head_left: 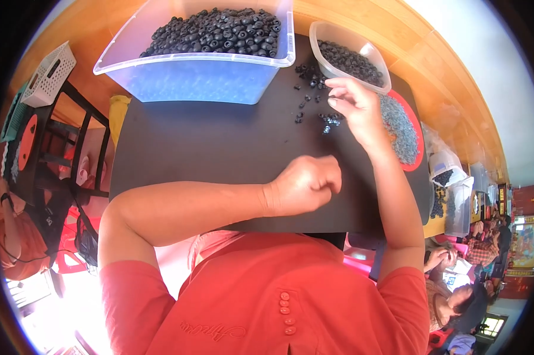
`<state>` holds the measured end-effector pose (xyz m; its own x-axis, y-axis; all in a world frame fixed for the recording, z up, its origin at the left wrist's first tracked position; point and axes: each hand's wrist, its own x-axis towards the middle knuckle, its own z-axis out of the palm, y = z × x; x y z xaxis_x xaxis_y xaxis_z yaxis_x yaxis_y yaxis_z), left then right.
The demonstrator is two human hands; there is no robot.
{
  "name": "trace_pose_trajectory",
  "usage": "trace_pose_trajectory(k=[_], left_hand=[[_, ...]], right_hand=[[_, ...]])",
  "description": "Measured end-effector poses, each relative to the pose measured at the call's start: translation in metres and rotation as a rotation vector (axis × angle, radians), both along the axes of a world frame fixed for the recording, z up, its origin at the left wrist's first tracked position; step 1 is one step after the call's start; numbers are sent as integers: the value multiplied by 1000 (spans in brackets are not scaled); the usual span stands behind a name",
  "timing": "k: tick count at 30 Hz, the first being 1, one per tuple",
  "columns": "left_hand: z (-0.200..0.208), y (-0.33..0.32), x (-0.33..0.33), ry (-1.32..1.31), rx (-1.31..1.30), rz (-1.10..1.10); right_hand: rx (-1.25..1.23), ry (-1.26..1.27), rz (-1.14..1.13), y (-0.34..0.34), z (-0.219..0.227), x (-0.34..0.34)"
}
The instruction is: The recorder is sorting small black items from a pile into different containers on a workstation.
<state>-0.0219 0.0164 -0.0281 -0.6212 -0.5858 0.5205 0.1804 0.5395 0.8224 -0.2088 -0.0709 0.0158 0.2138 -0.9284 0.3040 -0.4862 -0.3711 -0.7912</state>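
My left hand is closed in a fist above the dark table, near its front edge; whatever it may hold is hidden by the fingers. My right hand hovers farther off to the right, fingers bent and thumb a little apart, with nothing visible between them. Just left of it lie loose small black plastic parts and a few shiny pieces. Beyond it stands a clear tub of small black parts. A red round tray, heaped with small translucent pieces, sits beside my right wrist.
A big clear bin full of black ring-like parts stands at the table's far left. A white perforated basket rests on another table at left. More clear containers and several seated people are on the right; another person is at left.
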Motion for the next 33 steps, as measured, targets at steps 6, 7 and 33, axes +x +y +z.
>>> trace_pose_trajectory(k=[6,7,33], left_hand=[[18,-17,13,115,324,337],[21,-19,13,128,297,342],[45,3,-6,297,1165,-107]], right_hand=[[343,-507,59,45,36,-1],[394,-538,72,49,37,-3],[66,-535,72,122,3,-6]])
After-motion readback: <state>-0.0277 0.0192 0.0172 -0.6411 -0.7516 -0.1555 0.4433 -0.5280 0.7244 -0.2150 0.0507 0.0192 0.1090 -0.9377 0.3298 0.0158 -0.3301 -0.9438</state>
